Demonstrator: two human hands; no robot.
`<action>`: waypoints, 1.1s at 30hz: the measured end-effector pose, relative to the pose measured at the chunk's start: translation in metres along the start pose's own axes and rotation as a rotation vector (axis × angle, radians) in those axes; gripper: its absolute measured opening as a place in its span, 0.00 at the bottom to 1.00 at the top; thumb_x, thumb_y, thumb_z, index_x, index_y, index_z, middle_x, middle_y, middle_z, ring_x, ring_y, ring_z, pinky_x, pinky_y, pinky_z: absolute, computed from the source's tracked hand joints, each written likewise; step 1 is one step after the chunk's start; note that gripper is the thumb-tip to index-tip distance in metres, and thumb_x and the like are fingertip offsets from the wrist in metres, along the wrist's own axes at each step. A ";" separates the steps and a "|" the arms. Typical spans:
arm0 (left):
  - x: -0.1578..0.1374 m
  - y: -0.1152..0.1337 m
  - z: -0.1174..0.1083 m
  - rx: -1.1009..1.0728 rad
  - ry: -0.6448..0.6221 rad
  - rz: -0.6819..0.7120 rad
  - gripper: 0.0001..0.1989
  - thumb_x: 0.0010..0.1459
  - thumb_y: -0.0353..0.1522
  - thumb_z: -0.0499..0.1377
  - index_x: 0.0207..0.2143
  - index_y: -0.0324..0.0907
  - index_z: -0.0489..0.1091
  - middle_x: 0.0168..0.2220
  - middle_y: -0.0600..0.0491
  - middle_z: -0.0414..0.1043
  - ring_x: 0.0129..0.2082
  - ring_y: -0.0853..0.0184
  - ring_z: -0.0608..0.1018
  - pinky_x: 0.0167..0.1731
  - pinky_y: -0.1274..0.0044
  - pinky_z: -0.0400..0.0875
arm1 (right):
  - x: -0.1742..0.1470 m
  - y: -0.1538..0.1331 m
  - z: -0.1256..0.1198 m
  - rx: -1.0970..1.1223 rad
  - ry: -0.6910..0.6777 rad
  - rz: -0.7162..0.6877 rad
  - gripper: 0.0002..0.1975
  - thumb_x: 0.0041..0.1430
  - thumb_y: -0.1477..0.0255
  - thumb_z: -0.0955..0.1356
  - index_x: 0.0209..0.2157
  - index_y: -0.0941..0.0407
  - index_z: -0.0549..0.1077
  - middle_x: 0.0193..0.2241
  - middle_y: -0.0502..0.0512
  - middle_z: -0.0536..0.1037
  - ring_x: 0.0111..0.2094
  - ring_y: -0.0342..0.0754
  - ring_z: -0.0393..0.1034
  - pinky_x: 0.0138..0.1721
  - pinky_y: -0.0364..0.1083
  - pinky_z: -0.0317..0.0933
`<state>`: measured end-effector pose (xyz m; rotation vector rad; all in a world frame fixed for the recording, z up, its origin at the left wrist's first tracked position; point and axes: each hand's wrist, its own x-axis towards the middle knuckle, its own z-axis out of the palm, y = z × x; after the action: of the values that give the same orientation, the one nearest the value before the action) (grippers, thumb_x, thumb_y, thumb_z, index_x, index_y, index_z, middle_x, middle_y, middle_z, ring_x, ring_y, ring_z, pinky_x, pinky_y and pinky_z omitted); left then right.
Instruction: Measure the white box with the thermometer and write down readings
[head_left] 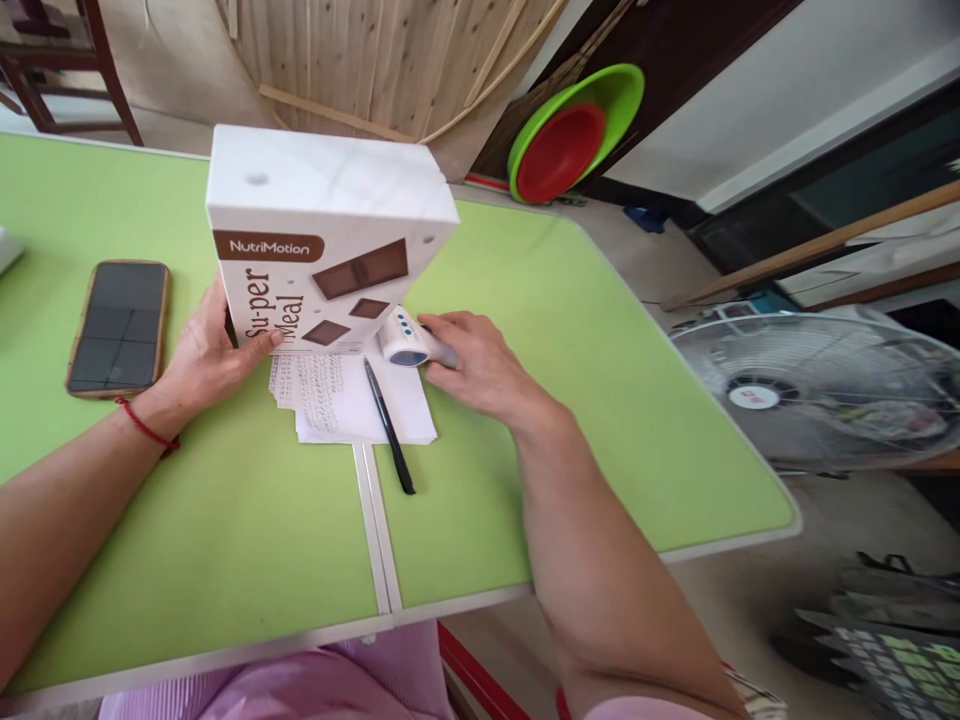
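Note:
A white NutriMotion Su-per Meal box (334,285) with brown chocolate-bar pictures stands upright on the green table. My left hand (214,340) grips its lower left corner, the thumb across the front face. My right hand (476,360) is wrapped round the grey handle of a white handheld device (409,338) with blue dots and a blue end, exact kind unclear. This device is beside the box's lower right edge. In front of the box lie papers (390,415) with handwriting, partly hidden behind it. A black pen (388,422) rests across them, its lower end on the table.
A smartphone (120,325) in a brown-edged case lies left of my left hand. The green table (225,560) has a metal seam near its middle. A large fan (817,390) stands beyond the right edge. Green (622,90) and red (562,150) basins lean behind.

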<state>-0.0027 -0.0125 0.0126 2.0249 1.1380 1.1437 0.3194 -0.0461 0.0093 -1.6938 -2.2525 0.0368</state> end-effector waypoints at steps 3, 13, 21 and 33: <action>0.001 -0.002 0.000 0.014 -0.012 -0.016 0.24 0.56 0.48 0.63 0.48 0.45 0.67 0.48 0.46 0.72 0.55 0.50 0.73 0.55 0.57 0.71 | -0.007 -0.021 -0.016 0.069 0.149 0.007 0.15 0.53 0.73 0.65 0.43 0.58 0.74 0.42 0.64 0.77 0.42 0.57 0.72 0.43 0.58 0.69; 0.005 -0.004 0.007 0.198 0.009 -0.045 0.42 0.34 0.35 0.76 0.52 0.46 0.62 0.56 0.46 0.64 0.63 0.44 0.63 0.64 0.52 0.61 | -0.017 -0.071 -0.024 0.240 -0.158 -0.126 0.09 0.56 0.79 0.66 0.39 0.59 0.73 0.24 0.51 0.74 0.22 0.43 0.67 0.23 0.44 0.59; 0.006 -0.003 0.006 0.204 -0.033 -0.056 0.44 0.36 0.30 0.75 0.55 0.46 0.60 0.55 0.47 0.66 0.66 0.45 0.59 0.65 0.52 0.58 | -0.020 -0.072 -0.032 1.097 0.153 -0.218 0.13 0.61 0.73 0.66 0.47 0.50 0.75 0.32 0.51 0.76 0.32 0.45 0.71 0.32 0.46 0.68; 0.004 -0.006 0.007 0.210 -0.040 -0.037 0.46 0.36 0.30 0.75 0.57 0.45 0.58 0.58 0.46 0.62 0.66 0.44 0.58 0.67 0.54 0.56 | -0.021 -0.094 0.023 1.432 0.209 0.045 0.10 0.60 0.66 0.65 0.39 0.53 0.76 0.20 0.46 0.69 0.22 0.41 0.62 0.25 0.44 0.58</action>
<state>0.0017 -0.0060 0.0062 2.1627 1.3171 0.9963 0.2307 -0.0894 0.0020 -0.8319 -1.2950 1.1033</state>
